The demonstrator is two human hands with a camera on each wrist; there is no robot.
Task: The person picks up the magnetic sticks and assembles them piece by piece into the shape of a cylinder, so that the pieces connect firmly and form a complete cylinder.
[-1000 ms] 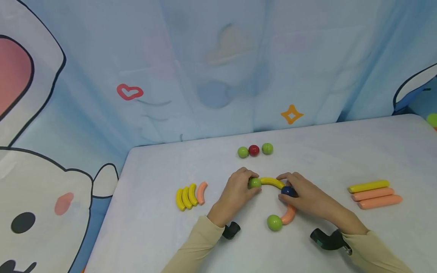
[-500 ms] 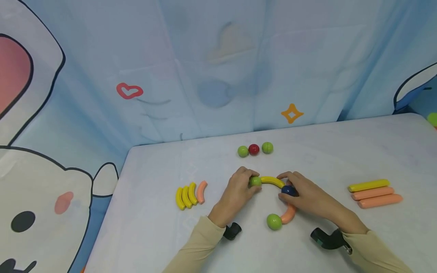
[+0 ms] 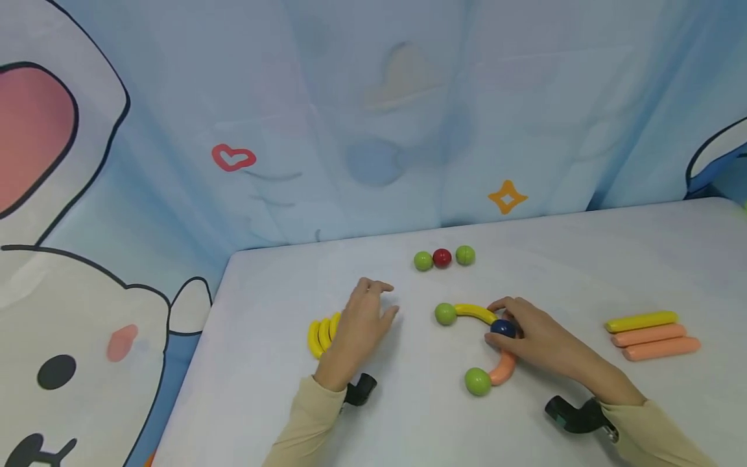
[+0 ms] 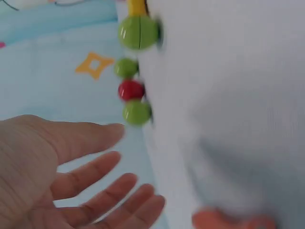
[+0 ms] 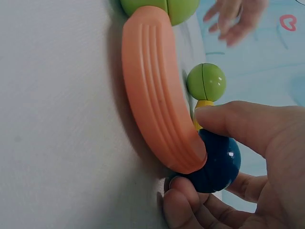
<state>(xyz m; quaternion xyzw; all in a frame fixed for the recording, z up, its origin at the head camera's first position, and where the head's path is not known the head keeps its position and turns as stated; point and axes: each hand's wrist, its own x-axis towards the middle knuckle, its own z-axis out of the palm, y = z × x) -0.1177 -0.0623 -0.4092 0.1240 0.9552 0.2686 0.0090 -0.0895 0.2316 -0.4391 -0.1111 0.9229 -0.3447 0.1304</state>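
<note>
My right hand [image 3: 539, 337] pinches a dark blue ball [image 3: 503, 329] between thumb and fingers. From that ball a curved yellow stick [image 3: 475, 312] runs left to a green ball [image 3: 445, 314]. A ridged curved orange stick [image 5: 155, 90] leads from it to another green ball [image 3: 478, 381], nearer the person. These pieces form an open arc on the table. My left hand [image 3: 358, 327], fingers spread and holding nothing, hovers left of the arc. Below it lie several short curved yellow sticks [image 3: 314, 338], partly covered. A curved orange stick [image 4: 233, 220] shows at the left wrist view's bottom edge.
Toward the back of the white table [image 3: 280, 272] sit a green ball [image 3: 423, 261], a red ball [image 3: 441, 258] and another green ball [image 3: 465, 255]. At right lie a straight yellow stick [image 3: 642, 321] and two straight orange ones [image 3: 661, 349]. A blue printed curtain [image 3: 350, 130] hangs behind.
My left hand has let go of the arc's end green ball and moved left, over the short curved sticks. My right hand keeps its pinch on the blue ball. The head view has shifted slightly.
</note>
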